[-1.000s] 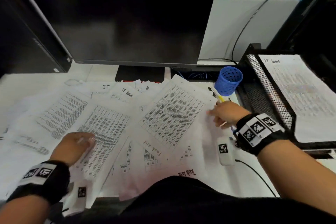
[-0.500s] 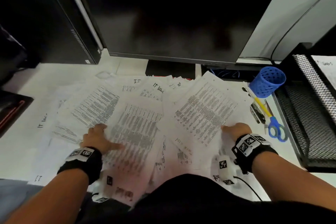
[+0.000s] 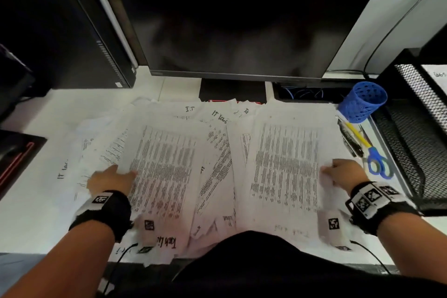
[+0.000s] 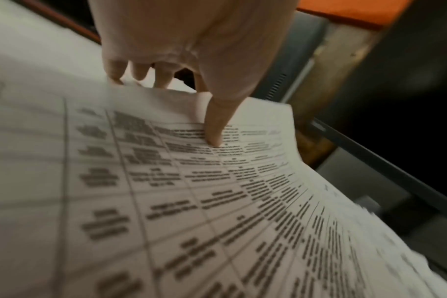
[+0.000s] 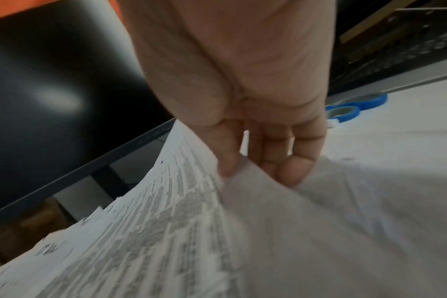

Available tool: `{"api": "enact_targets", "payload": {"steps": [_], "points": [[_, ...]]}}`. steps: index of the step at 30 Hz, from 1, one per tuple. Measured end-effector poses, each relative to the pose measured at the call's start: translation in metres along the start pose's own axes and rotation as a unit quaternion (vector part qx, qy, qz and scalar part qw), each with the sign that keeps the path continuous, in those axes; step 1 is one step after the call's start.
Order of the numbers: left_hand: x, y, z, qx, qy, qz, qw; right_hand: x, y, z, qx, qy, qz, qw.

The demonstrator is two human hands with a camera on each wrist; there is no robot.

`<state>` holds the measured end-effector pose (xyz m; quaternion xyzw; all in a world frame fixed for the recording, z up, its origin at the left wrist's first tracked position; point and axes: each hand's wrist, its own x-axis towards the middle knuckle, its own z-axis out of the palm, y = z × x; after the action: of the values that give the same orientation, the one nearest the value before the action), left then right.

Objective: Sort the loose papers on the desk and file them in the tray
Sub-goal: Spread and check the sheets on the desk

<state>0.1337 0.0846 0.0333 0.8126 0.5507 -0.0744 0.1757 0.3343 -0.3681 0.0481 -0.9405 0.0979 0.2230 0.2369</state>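
Loose papers (image 3: 217, 164) are lying fanned and overlapping across the white bench (image 3: 31, 213), filling the centre of the head view from mid-left to mid-right. Several sheets are carrying handwritten headings at their upper edges; most are showing printed tables.

Left hand (image 3: 110, 181), lower left of the head view, is pinching the left edge of one printed sheet (image 3: 164, 172). In the left wrist view the thumb (image 4: 214, 125) is pressing down on the printed face while the other fingers (image 4: 138, 70) are curling under the sheet's edge, which is lifting off the pile.

Right hand (image 3: 343, 174), lower right of the head view, is gripping the right edge of another printed sheet (image 3: 287, 164). In the right wrist view the thumb (image 5: 227, 149) is lying on top and the fingers (image 5: 291, 165) are curling beneath, with the paper bowing upward between them.

Black mesh tray (image 3: 416, 133) is standing at the right edge of the frame, beside the papers and apart from them, with a white sheet (image 3: 437, 77) lying in its upper level.

Blue mesh cup (image 3: 362, 101) is lying tipped between papers and tray. Blue-handled scissors (image 3: 377, 164) are lying just right of the right hand. A dark monitor (image 3: 242, 19) is standing behind the papers, upper centre.
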Motion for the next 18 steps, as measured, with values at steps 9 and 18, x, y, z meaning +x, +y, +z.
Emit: {"api": "enact_targets", "payload": {"steps": [9, 18], "points": [[0.008, -0.021, 0.015, -0.122, 0.008, -0.14, 0.983, -0.025, -0.028, 0.052, 0.012, 0.011, 0.037, 0.999], [-0.002, -0.025, 0.014, -0.296, 0.036, -0.025, 0.954, -0.021, -0.016, 0.047, 0.111, 0.091, -0.017, 0.989]]}}
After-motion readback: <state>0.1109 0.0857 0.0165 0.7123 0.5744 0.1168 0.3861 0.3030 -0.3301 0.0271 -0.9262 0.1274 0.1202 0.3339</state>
